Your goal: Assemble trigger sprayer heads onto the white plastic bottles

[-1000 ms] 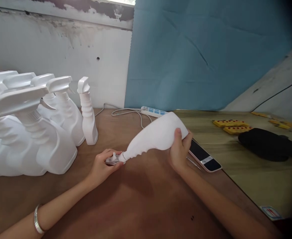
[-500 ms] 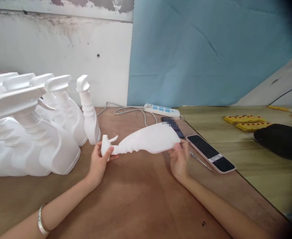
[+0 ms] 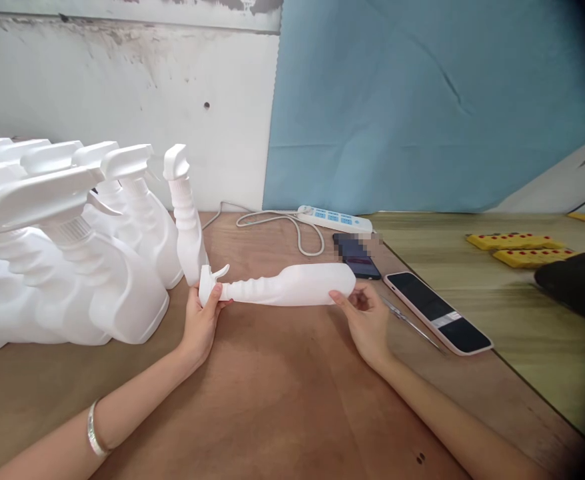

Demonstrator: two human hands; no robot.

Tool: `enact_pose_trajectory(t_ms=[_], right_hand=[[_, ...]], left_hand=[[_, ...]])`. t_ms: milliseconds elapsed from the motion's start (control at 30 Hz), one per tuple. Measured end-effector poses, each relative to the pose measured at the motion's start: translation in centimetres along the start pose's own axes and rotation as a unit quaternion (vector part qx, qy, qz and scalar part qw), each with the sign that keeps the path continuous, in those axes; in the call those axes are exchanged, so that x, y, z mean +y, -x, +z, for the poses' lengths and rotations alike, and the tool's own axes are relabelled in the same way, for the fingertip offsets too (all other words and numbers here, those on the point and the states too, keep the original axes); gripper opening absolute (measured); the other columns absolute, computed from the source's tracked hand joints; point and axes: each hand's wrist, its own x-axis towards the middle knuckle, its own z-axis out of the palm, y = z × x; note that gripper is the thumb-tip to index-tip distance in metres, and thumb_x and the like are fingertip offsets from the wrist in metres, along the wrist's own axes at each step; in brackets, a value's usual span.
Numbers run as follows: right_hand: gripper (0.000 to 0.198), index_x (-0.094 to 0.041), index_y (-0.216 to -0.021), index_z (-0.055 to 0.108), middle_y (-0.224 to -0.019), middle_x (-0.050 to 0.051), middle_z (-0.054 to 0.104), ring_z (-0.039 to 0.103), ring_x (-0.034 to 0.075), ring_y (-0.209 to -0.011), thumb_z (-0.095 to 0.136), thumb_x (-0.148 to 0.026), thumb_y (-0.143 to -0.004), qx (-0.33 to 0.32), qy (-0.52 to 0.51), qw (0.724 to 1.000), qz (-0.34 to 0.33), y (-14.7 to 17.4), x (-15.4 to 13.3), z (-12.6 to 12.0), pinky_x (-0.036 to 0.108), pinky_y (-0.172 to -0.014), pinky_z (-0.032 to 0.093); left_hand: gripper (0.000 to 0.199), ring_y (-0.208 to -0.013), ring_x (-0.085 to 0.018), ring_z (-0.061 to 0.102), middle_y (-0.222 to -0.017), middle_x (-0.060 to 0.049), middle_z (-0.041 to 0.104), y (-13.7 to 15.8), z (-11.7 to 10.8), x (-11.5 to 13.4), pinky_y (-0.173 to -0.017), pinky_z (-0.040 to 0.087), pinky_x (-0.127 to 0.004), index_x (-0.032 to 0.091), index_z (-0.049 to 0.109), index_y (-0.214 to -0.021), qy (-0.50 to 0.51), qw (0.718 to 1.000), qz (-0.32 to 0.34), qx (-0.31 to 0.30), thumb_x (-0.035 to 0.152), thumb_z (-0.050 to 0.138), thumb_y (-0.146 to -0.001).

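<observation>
A silver bangle (image 3: pixel 92 428) circles the left forearm (image 3: pixel 137 393). The left hand (image 3: pixel 201 327) has its fingers closed on the trigger head (image 3: pixel 205 283) of a white spray bottle (image 3: pixel 292 285), held sideways over the brown surface (image 3: pixel 282 400); the right hand (image 3: pixel 367 320) grips its base with thumb and partly curled fingers. Beyond, a thin metal tool (image 3: pixel 415 323) lies beside a pink-cased smartphone (image 3: pixel 417 297). Upright spray bottles (image 3: pixel 122 293) crowd the left; a power strip (image 3: pixel 335 219) lies before blue cloth (image 3: pixel 397 113).

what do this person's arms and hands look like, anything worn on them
The left hand and right hand are ungloved, and no sleeves show on either forearm. A silvery, band-like bracelet circles the left forearm; nothing worn is visible on the right.
</observation>
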Motion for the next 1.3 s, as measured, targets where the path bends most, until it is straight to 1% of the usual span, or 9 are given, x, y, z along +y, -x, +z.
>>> enact_pose_trajectory(t_ms=[200, 300, 433, 567, 767, 900, 1000, 1100, 1300], right_hand=[[0.028, -0.021, -0.070, 0.047, -0.091, 0.001, 0.057, 0.054, 0.018, -0.086, 0.069, -0.037, -0.065, 0.010, -0.104, 0.995, -0.009, 0.4, -0.9, 0.2, 0.032, -0.075, 0.044], [0.022, -0.022, -0.087, 0.056, -0.095, 0.004, 0.059, 0.057, 0.021, -0.085, 0.059, -0.037, -0.072, -0.050, -0.180, 0.982, 0.042, 0.4, -0.7, 0.0, 0.035, -0.069, 0.048], [0.037, -0.023, -0.103, 0.058, -0.105, 0.005, 0.058, 0.057, 0.021, -0.077, 0.050, -0.028, -0.068, -0.083, -0.279, 0.954, 0.070, 0.3, -0.2, -0.2, 0.035, -0.057, 0.050], [0.041, -0.025, -0.107, 0.057, -0.113, 0.005, 0.052, 0.053, 0.018, -0.078, 0.059, -0.025, -0.066, -0.101, -0.226, 0.968, 0.044, 0.1, -0.3, -0.3, 0.030, -0.053, 0.047], [0.027, -0.020, -0.069, 0.049, -0.080, -0.001, 0.052, 0.049, 0.014, -0.071, 0.071, -0.035, -0.063, -0.004, -0.130, 0.992, 0.008, -0.1, -0.1, 0.1, 0.025, -0.062, 0.041], [0.033, -0.019, -0.060, 0.042, -0.098, 0.002, 0.057, 0.053, 0.017, -0.085, 0.067, -0.039, -0.067, 0.002, -0.116, 0.993, 0.029, 0.0, 0.1, 0.4, 0.027, -0.068, 0.042], [0.020, -0.021, -0.077, 0.055, -0.109, 0.005, 0.059, 0.056, 0.021, -0.091, 0.058, -0.040, -0.074, -0.009, -0.161, 0.985, 0.064, -0.1, 0.3, 0.3, 0.031, -0.070, 0.044], [0.031, -0.023, -0.102, 0.059, -0.113, 0.006, 0.060, 0.056, 0.024, -0.100, 0.051, -0.033, -0.073, -0.057, -0.235, 0.967, 0.082, -0.4, 0.4, -0.1, 0.037, -0.076, 0.046], [0.053, -0.025, -0.109, 0.056, -0.122, 0.003, 0.053, 0.042, 0.024, -0.118, 0.070, -0.023, -0.058, -0.111, -0.136, 0.984, -0.011, -0.7, -0.6, -0.4, 0.036, -0.095, 0.034]], left_hand=[[0.039, -0.097, -0.020, 0.057, -0.103, -0.006, 0.058, -0.1, -0.3, -0.5, -0.084, 0.048, -0.035, 0.018, 0.046, -0.100, 0.005, 1.000, -0.007, -0.002, 0.038, 0.064, -0.071], [0.039, -0.102, -0.021, 0.055, -0.108, -0.008, 0.057, -0.2, -0.2, -0.5, -0.085, 0.048, -0.035, 0.017, 0.046, -0.099, 0.012, 1.000, -0.006, 0.006, 0.038, 0.064, -0.071], [0.039, -0.103, -0.022, 0.056, -0.109, -0.008, 0.058, -0.2, 0.0, -0.3, -0.086, 0.048, -0.036, 0.017, 0.046, -0.099, 0.017, 1.000, -0.009, 0.000, 0.038, 0.063, -0.072], [0.037, -0.101, -0.021, 0.057, -0.109, -0.009, 0.058, -0.2, 0.0, -0.3, -0.086, 0.048, -0.036, 0.017, 0.046, -0.098, 0.033, 0.999, -0.011, 0.004, 0.037, 0.064, -0.072], [0.036, -0.094, -0.018, 0.056, -0.101, -0.005, 0.056, -0.2, -0.2, -0.5, -0.082, 0.050, -0.032, 0.018, 0.046, -0.097, 0.008, 1.000, -0.004, -0.001, 0.037, 0.063, -0.073], [0.036, -0.089, -0.017, 0.057, -0.096, -0.004, 0.055, 0.0, -0.2, -0.4, -0.080, 0.050, -0.032, 0.019, 0.046, -0.097, -0.010, 1.000, 0.000, -0.011, 0.038, 0.064, -0.072], [0.037, -0.091, -0.017, 0.057, -0.097, -0.004, 0.056, -0.1, -0.2, -0.3, -0.082, 0.049, -0.033, 0.018, 0.045, -0.098, -0.007, 1.000, -0.003, 0.000, 0.038, 0.063, -0.072], [0.037, -0.097, -0.020, 0.055, -0.102, -0.007, 0.055, -0.2, -0.2, -0.4, -0.085, 0.048, -0.035, 0.017, 0.045, -0.098, 0.002, 1.000, -0.008, 0.010, 0.039, 0.062, -0.073], [0.036, -0.096, -0.020, 0.056, -0.102, -0.006, 0.054, -0.1, -0.1, -0.4, -0.084, 0.049, -0.036, 0.017, 0.046, -0.096, 0.010, 1.000, -0.002, 0.007, 0.039, 0.063, -0.073]])
